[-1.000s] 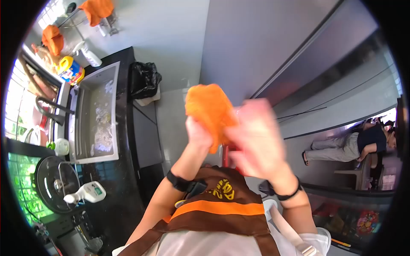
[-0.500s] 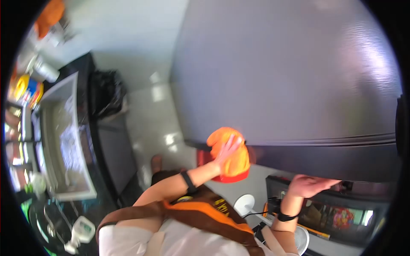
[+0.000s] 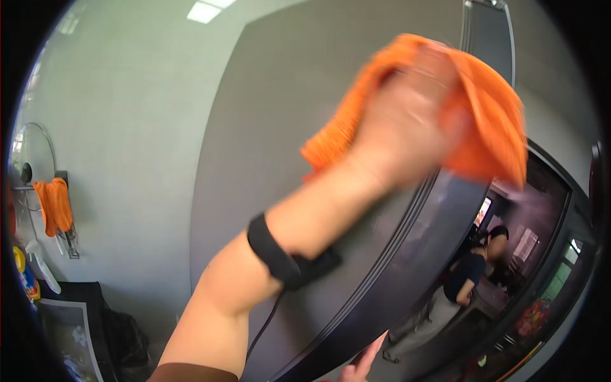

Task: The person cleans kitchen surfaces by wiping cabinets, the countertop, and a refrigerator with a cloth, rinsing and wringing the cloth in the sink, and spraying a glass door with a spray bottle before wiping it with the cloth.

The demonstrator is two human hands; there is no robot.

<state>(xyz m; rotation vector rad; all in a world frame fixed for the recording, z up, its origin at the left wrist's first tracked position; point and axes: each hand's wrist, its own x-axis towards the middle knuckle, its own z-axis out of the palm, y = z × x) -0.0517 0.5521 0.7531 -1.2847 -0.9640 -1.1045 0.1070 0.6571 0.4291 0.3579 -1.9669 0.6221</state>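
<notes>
My left hand (image 3: pixel 407 121), smeared by motion, is raised high and gripping an orange cloth (image 3: pixel 496 127) that spreads out around its fingers. Behind it stands a tall grey appliance that looks like a refrigerator (image 3: pixel 273 114), with ridged seal lines along the door edge. The cloth overlaps the side and the door edge; whether it touches the surface I cannot tell. Low in the view, my right hand (image 3: pixel 361 364) shows only partly, its fingers stretched out by the dark door front (image 3: pixel 382 280). A black strap (image 3: pixel 270 251) wraps my left forearm.
Orange gloves or cloths (image 3: pixel 54 205) hang on the pale wall at left. Below are a sink (image 3: pixel 60 312), a yellow-and-blue bottle (image 3: pixel 25 274) and a black plastic bag (image 3: pixel 121 331). At right, a person in a dark shirt (image 3: pixel 463 280) appears in a dark glass panel (image 3: pixel 541 191).
My left hand has carried the orange cloth from the lower door edge up high along the appliance. The view has tilted upward. The red thing beneath the cloth is out of sight.
</notes>
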